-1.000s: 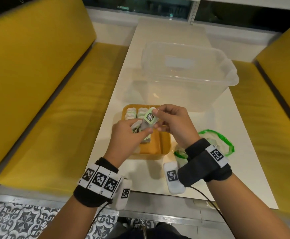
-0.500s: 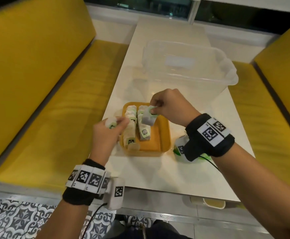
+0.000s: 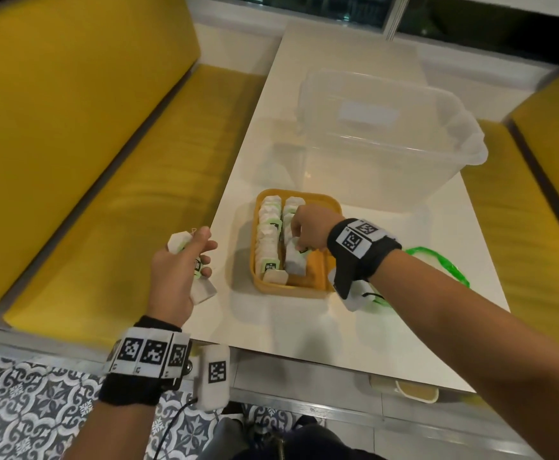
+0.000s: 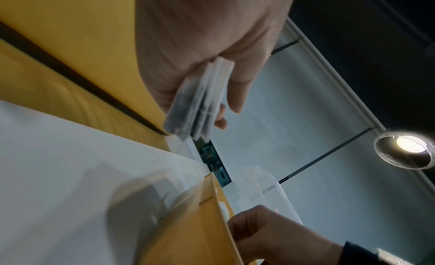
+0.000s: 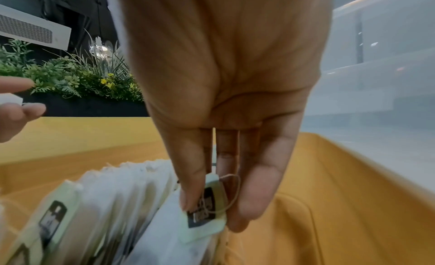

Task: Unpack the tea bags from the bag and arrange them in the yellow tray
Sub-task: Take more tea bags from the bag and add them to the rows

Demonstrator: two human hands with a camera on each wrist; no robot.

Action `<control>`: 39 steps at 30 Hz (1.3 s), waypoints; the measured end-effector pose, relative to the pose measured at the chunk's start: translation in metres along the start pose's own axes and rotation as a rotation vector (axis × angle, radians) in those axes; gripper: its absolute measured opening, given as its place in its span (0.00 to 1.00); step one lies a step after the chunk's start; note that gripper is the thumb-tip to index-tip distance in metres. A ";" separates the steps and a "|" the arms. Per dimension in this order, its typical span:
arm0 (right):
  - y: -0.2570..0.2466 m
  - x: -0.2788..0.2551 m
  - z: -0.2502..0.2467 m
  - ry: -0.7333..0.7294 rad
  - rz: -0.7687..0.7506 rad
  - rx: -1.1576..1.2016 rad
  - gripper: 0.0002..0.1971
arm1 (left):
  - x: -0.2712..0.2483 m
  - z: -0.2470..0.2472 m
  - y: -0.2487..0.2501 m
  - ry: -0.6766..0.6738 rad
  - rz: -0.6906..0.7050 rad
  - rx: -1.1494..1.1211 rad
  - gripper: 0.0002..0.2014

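The yellow tray [image 3: 325,208] sits on the white table [image 3: 298,327] and holds two rows of standing tea bags [image 3: 267,234]. My right hand [image 3: 296,239] reaches down into the tray and pinches a tea bag [image 3: 295,263] at the near end of the right row. In the right wrist view its fingers [image 5: 193,185] pinch that tea bag [image 5: 179,241] by the paper tag. My left hand [image 3: 202,250] hovers left of the tray at the table's edge, gripping a small stack of tea bags [image 3: 202,290], edge-on as the stack [image 4: 197,101] in the left wrist view. The green plastic bag [image 3: 444,263] lies right of the tray, mostly behind my right arm.
A large clear plastic bin [image 3: 387,127] stands just behind the tray. Yellow benches [image 3: 105,194] flank the table on both sides. A paper cup [image 3: 417,391] shows below the table's near edge. Bare table surface lies in front of the tray.
My right hand has come down from above the tray and set its tea bag into the right row. My left hand has drawn back left, off the tray, with its stack.
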State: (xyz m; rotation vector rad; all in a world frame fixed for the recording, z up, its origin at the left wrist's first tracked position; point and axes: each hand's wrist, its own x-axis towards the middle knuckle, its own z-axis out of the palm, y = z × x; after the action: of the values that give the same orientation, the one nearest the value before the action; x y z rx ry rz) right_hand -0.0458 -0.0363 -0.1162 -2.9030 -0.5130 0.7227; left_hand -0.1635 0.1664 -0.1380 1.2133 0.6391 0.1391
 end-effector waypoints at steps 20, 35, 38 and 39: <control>0.004 -0.042 -0.030 0.192 0.078 0.314 0.05 | -0.006 0.035 0.017 -0.231 -0.264 -0.258 0.17; -0.054 -0.112 0.048 0.586 -0.485 0.432 0.16 | -0.033 0.059 0.021 -0.409 -0.513 -0.432 0.27; -0.048 -0.111 0.055 0.739 -0.471 0.521 0.08 | -0.033 0.060 0.015 -0.445 -0.489 -0.386 0.27; -0.045 -0.111 0.055 0.752 -0.445 0.547 0.08 | -0.034 0.060 0.013 -0.450 -0.488 -0.371 0.28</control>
State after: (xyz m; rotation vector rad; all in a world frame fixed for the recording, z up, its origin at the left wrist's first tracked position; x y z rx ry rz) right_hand -0.1775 -0.0313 -0.1080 -2.1847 -0.6777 -0.2616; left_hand -0.1566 0.1072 -0.1015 0.6706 0.4679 -0.4006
